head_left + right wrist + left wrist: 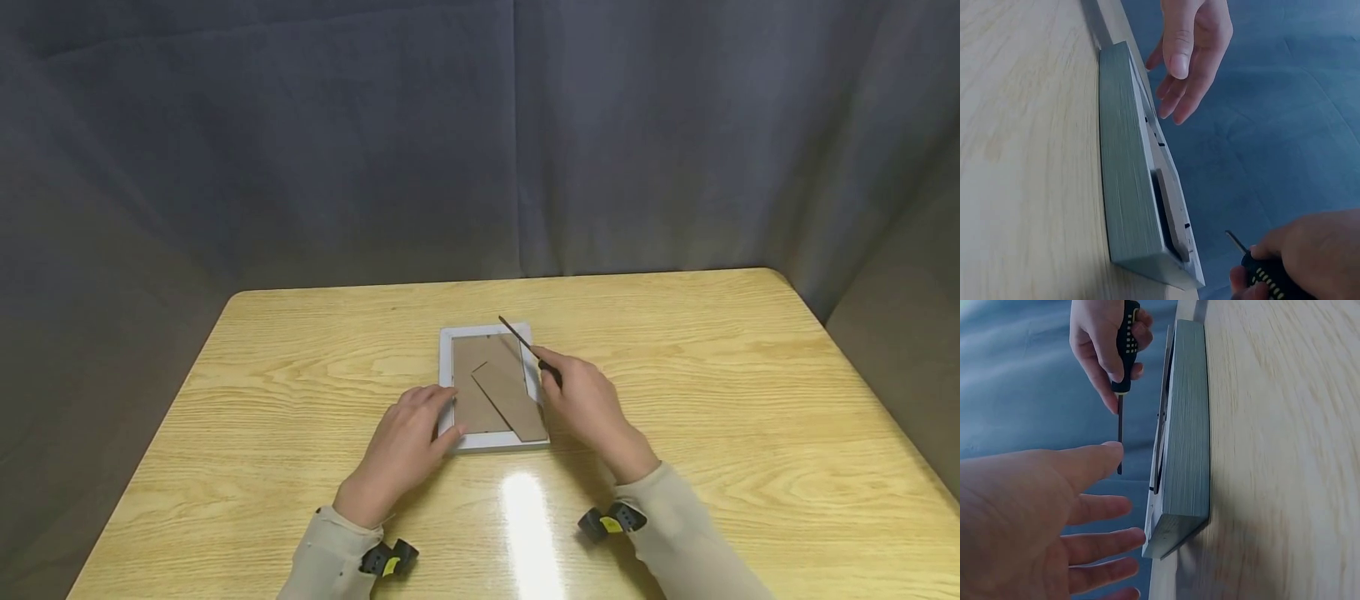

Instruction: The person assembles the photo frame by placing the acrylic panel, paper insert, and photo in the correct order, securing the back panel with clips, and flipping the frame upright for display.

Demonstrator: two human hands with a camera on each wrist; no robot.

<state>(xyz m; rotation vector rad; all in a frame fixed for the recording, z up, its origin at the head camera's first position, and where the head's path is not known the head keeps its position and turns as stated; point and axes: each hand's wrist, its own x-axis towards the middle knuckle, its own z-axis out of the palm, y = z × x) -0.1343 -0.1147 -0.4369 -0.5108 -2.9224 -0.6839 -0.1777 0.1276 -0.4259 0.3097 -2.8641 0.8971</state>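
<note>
A white-edged picture frame (446, 367) lies on its face, its brown backing board (468, 350) and angled stand flap (510, 396) upward. My right hand (592, 404) grips a screwdriver by its dark handle (1126, 353). The thin shaft (517, 336) points up and left above the far right part of the frame, apart from the board. My left hand (405, 433) is spread at the frame's left edge with nothing in it; in the left wrist view its fingers (1107, 540) are straight. Whether its fingertips touch the frame is unclear. Small dark tabs (1161, 144) show along the frame's inner edge.
The frame rests on a light wood-grain table (315, 358) with rounded far corners. A dark grey curtain (375, 167) hangs behind the table and at both sides. Light glares on the tabletop in front of the frame.
</note>
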